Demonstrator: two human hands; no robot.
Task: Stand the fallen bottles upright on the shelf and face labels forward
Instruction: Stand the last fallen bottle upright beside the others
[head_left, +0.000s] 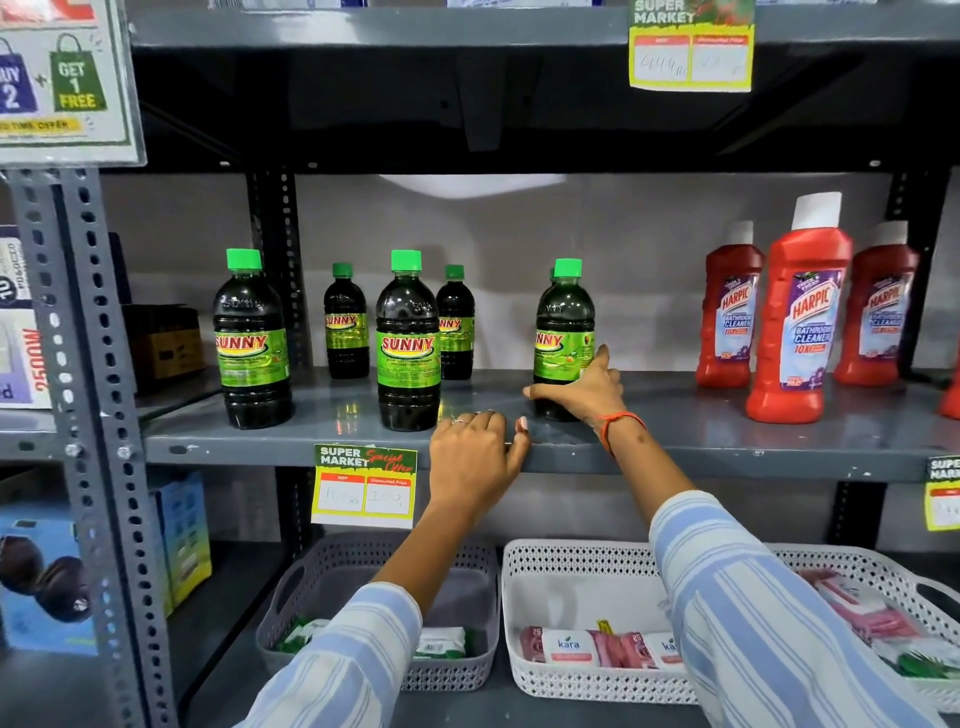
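Note:
Several dark Sunny bottles with green caps stand upright on the grey shelf (322, 415). My right hand (587, 387) grips the lower part of the rightmost Sunny bottle (563, 332), whose label is turned partly to the left. Another green cap shows just behind it. My left hand (475, 457) rests on the shelf's front edge, fingers curled over it, holding no bottle. The left front bottle (252, 340) and the middle front bottle (408, 340) show their labels forward. Two smaller-looking bottles (345, 322) (456, 325) stand behind them.
Three red Harpic bottles (800, 312) stand at the shelf's right. Price tags (363, 486) hang from the shelf edge. Below are a grey basket (291, 587) and a white basket (571, 561) with packets. Perforated steel uprights (98, 364) frame the left side.

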